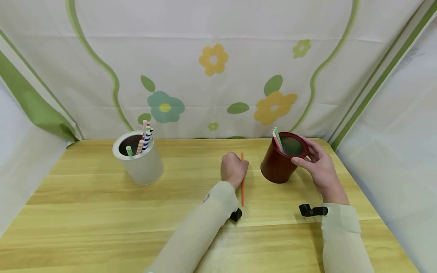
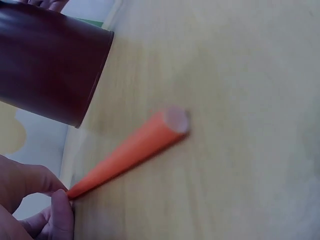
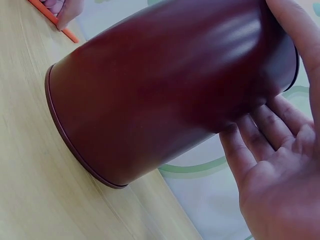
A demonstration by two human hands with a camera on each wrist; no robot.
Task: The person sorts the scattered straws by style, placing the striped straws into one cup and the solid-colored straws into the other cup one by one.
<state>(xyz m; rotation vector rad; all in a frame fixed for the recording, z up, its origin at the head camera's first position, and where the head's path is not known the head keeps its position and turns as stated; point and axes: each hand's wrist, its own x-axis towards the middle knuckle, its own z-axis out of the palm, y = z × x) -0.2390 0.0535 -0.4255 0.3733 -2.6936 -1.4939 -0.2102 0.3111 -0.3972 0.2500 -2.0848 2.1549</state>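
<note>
The left hand [image 1: 233, 169] pinches an orange straw [image 1: 242, 182] flat on the wooden table [image 1: 85, 212] while the right hand [image 1: 319, 163] cups the dark red cup [image 1: 278, 165], steadying it.

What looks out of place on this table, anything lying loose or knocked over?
One orange straw lies flat on the wooden table, pinched by the left hand, while the other straws stand in the grey cup and the dark red cup. Both cups look upright; nothing spilled.

Left hand [image 1: 233, 169] pinches orange straw [image 1: 242, 189]; right hand [image 1: 319, 165] cups red cup [image 1: 280, 163].
</note>
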